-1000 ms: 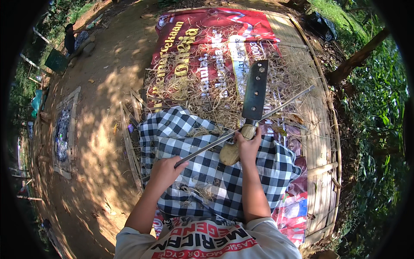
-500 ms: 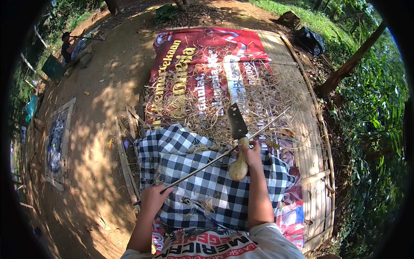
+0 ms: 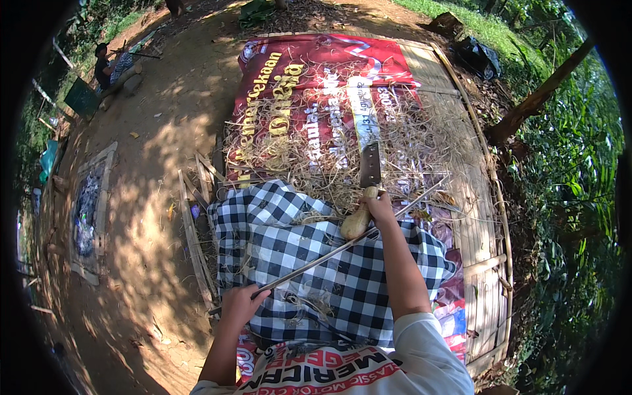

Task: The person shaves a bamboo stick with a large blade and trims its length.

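Note:
In my right hand (image 3: 379, 206) is a broad-bladed knife (image 3: 370, 166), its fingers closed round the thick, pale, bulb-ended handle. The dark blade points away from me over curled shavings (image 3: 283, 155). My left hand (image 3: 239, 304) grips the near end of a long thin strip (image 3: 316, 261), which looks like split bamboo. It slants up to the right across my lap and passes beneath my right wrist. The blade seems apart from the strip. A black-and-white checked cloth (image 3: 296, 243) covers my legs, with some shavings on it.
A red printed banner (image 3: 385, 59) lies under the shavings on a bamboo platform (image 3: 484, 240). Bamboo slats (image 3: 193, 240) lie at its left edge. Farther left are an ash-filled frame (image 3: 85, 210) and a seated person (image 3: 103, 69). A wooden post (image 3: 543, 89) leans at the right.
My right hand and the knife have moved away from me, and the blade has turned to point more straight ahead. My left hand keeps hold of the strip and has barely moved.

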`<state>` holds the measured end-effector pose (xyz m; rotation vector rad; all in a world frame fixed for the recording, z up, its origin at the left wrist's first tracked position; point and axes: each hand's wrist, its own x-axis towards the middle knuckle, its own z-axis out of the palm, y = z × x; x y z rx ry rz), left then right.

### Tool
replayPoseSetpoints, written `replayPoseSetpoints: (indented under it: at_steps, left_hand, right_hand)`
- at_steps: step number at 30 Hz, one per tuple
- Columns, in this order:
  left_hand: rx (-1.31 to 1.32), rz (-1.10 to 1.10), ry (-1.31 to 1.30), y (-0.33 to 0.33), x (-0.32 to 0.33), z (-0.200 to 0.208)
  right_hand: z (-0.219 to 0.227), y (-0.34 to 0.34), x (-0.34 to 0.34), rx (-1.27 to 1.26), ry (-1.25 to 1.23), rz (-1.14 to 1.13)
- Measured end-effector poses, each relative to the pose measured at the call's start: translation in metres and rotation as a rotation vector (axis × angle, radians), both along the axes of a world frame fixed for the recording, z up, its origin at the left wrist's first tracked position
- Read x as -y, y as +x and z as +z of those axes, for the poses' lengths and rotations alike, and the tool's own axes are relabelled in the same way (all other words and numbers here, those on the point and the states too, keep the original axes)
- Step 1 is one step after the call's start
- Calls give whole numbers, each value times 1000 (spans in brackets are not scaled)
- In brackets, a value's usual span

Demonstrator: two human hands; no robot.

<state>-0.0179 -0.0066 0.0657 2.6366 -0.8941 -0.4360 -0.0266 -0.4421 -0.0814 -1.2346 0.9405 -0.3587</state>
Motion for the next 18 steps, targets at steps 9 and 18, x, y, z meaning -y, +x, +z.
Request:
replayPoseSetpoints:
  at_steps: [9,18]
  left_hand:
    - [4,-15,17,4,-1,17]
    - [-44,-58,31,12,-6,14]
  right_hand:
    - [15,12,-28,-38,403,-91]
    - [2,31,-37,-95,335,53]
